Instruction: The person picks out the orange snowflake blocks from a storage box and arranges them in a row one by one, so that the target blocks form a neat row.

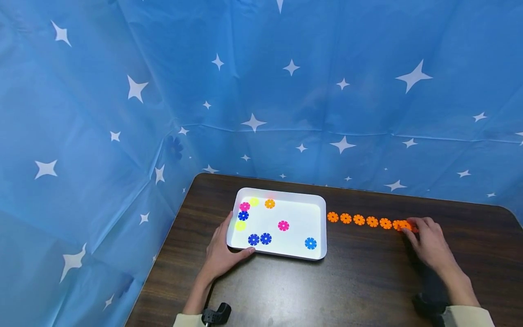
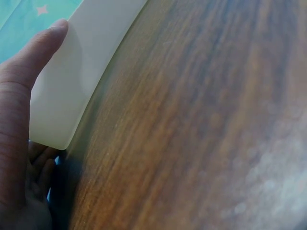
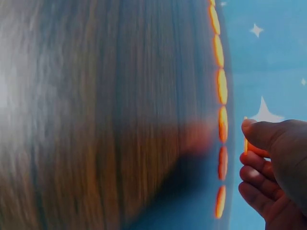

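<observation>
My left hand (image 1: 222, 255) grips the near left corner of a white tray (image 1: 298, 213). Its thumb lies on the front wall, and the fingers are along the left side, as the left wrist view partly shows. In the tray lie several flat notched discs: dark blue (image 1: 253, 240), lighter blue (image 1: 310, 243), pink (image 1: 283, 225), yellow (image 1: 240, 225) and one orange. To the right of the tray runs a row of orange notched discs (image 1: 359, 220). Over the row's right end, my right hand (image 1: 432, 245) pinches another orange notched disc (image 3: 246, 136), seen edge-on in the right wrist view.
The dark wood-grain table (image 1: 327, 290) reaches back to a blue curtain (image 1: 310, 104) with white stars. Its left edge slopes beside my left arm. Each wrist carries a black strapped device, the left one (image 1: 216, 314) close to the tabletop.
</observation>
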`<state>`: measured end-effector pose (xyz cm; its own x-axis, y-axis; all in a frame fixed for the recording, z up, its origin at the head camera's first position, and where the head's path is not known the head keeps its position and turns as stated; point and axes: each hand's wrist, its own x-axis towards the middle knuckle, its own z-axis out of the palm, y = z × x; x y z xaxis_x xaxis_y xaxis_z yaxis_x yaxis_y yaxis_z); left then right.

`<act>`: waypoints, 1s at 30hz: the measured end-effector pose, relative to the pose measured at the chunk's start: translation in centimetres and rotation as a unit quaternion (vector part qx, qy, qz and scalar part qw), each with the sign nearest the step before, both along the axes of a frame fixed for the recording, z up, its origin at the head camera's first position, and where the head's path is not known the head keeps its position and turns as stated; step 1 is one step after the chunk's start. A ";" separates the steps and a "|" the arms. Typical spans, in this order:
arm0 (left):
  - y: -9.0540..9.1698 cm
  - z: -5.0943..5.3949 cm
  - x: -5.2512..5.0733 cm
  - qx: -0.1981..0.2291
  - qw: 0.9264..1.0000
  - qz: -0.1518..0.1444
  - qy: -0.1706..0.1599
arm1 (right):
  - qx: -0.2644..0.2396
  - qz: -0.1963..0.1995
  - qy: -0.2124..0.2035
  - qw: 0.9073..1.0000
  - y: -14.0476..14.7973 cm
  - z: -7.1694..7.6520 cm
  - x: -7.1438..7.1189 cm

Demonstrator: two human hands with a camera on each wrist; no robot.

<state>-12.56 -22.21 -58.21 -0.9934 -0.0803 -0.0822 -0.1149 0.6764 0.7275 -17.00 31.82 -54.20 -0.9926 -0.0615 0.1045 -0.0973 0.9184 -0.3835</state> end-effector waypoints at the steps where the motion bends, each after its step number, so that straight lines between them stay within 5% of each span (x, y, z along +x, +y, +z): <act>1: 0.0 0.0 0.0 0.000 1.000 0.000 0.000 | 0.001 -0.004 -0.001 1.000 0.3 -0.1 0.0; 30: 0.0 -0.2 0.2 0.011 1.000 -0.005 0.016 | 0.013 -0.073 -0.036 0.997 6.6 -0.6 0.7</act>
